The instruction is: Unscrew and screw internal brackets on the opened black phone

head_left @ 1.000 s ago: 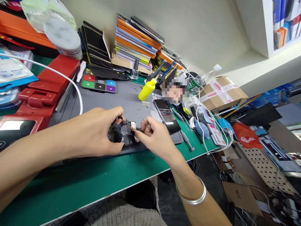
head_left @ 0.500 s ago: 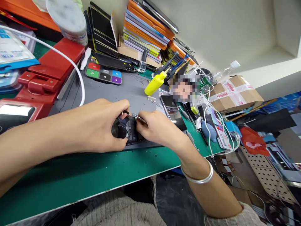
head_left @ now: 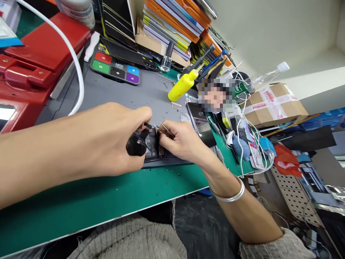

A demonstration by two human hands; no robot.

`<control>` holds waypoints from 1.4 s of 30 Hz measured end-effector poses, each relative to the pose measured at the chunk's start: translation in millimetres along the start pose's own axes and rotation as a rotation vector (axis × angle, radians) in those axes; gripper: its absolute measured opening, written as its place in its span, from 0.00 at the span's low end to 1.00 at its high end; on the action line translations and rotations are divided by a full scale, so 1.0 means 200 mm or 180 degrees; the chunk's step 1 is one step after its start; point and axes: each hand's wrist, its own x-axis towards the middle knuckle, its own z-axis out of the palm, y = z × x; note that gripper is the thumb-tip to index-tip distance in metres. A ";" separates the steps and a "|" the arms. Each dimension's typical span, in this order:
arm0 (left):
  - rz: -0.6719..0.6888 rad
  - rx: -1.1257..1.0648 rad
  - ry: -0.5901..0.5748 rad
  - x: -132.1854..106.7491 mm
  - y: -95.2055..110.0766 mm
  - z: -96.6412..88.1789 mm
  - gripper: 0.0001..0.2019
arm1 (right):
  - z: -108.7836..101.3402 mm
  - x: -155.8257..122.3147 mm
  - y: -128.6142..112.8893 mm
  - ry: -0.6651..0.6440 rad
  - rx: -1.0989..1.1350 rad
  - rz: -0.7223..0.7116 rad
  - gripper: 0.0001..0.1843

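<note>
An opened black phone [head_left: 151, 148] lies on the grey work mat [head_left: 121, 93], its insides facing up. My left hand [head_left: 113, 140] is curled over the phone's left end and grips it with thumb and fingers. My right hand [head_left: 181, 141] is pinched on thin metal tweezers [head_left: 163, 128], whose tips point left onto the phone's upper edge. A silver bangle [head_left: 229, 194] rings my right wrist. Most of the phone is hidden under the two hands.
A yellow bottle [head_left: 182, 86] lies on the mat behind the hands, next to a second dark phone [head_left: 201, 122]. A coloured parts tray [head_left: 115, 68], red cases [head_left: 40, 54], stacked boxes [head_left: 172, 25] and a white cable [head_left: 72, 64] stand at the back. Cables and a cardboard box [head_left: 272, 104] crowd the right.
My right hand has moved left onto the phone and brought the tweezers' tips to its upper edge. The view has shifted closer and lower. My left hand keeps its grip.
</note>
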 end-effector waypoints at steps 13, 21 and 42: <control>-0.0115 0.0286 -0.0376 -0.02 0.01 -0.01 0.17 | -0.01 0.00 0.02 -0.0117 0.0191 -0.0091 0.08; -0.0188 0.0139 -0.0418 -0.02 0.02 0.00 0.13 | -0.06 -0.02 -0.03 -0.0163 -0.0223 0.0073 0.13; -0.0005 0.0632 -0.0264 -0.05 0.04 0.01 0.19 | 0.03 -0.03 0.05 -0.0022 -0.0565 -0.0263 0.09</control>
